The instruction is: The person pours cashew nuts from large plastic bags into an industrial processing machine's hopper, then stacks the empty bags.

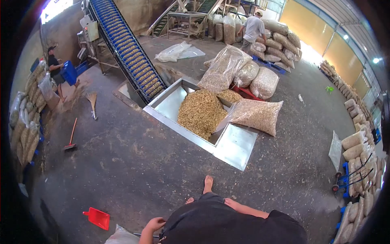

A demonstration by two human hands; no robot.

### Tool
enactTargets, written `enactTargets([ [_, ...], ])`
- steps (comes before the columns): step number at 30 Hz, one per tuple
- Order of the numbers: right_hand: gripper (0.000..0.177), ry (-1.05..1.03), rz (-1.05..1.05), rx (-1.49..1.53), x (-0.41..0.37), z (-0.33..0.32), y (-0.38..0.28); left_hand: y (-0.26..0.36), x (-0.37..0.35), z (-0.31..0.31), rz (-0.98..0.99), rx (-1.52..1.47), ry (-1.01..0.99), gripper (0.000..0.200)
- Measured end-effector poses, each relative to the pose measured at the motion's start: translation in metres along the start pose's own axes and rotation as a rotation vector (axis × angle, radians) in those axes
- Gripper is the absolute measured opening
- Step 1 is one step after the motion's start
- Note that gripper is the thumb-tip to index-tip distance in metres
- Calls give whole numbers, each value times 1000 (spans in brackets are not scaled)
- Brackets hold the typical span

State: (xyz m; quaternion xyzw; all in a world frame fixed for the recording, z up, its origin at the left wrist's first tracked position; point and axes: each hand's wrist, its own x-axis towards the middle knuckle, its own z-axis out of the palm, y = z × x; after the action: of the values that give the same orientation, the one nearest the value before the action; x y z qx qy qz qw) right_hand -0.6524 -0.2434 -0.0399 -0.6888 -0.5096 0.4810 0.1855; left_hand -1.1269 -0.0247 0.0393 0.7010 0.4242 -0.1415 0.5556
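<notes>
My left hand (pixel 155 224) is low at my left side, against my dark clothing, with its fingertips hidden. A pale sack (pixel 122 236) lies just beside it, and a red dustpan (pixel 98 218) is on the floor further left. My right hand (pixel 232 204) is by my dark shorts near my leg; its fingers are too hidden to read. No object shows in either hand. Ahead of my bare feet, a sunken metal hopper (pixel 178 132) holds a heap of brown chips (pixel 201 114). A filled clear bag (pixel 256 116) lies on its right edge.
A blue-slatted conveyor (pixel 130 53) carries chips up from the hopper. A metal plate (pixel 235 148) lies at its near corner. Left are a broom (pixel 92 105) and a red-handled scraper (pixel 72 136). One person (pixel 59 69) carries a blue crate; another (pixel 253 29) stands by stacked sacks (pixel 280 42).
</notes>
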Motion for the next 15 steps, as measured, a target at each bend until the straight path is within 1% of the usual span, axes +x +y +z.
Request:
enactTargets([
  [2, 46, 137, -2, 183, 0, 13, 12, -2, -10, 5, -205, -471, -113, 52],
  [3, 50, 59, -83, 162, 12, 23, 43, 4, -15, 7, -201, -475, -112, 52],
  [4, 50, 59, -85, 156, 22, 33, 70, 10, -19, 10, -174, -651, -117, 57],
  [5, 51, 11, -66, 216, 29, 38, 81, 18, -23, 12, -149, -828, -128, 62],
  [6, 51, -35, -47, 278, 34, 44, 85, 23, -22, 14, -122, -961, -152, 62],
  [8, 52, -122, -10, 399, 43, 50, 91, 34, -10, 16, -101, -1087, -203, 63],
  [10, 52, -171, 3, 453, 51, 44, 92, 41, 3, 14, -94, -1123, -251, 64],
  [15, 49, -420, -145, -827, 57, 18, 55, 52, 35, 3, -126, -1059, -339, 66],
])
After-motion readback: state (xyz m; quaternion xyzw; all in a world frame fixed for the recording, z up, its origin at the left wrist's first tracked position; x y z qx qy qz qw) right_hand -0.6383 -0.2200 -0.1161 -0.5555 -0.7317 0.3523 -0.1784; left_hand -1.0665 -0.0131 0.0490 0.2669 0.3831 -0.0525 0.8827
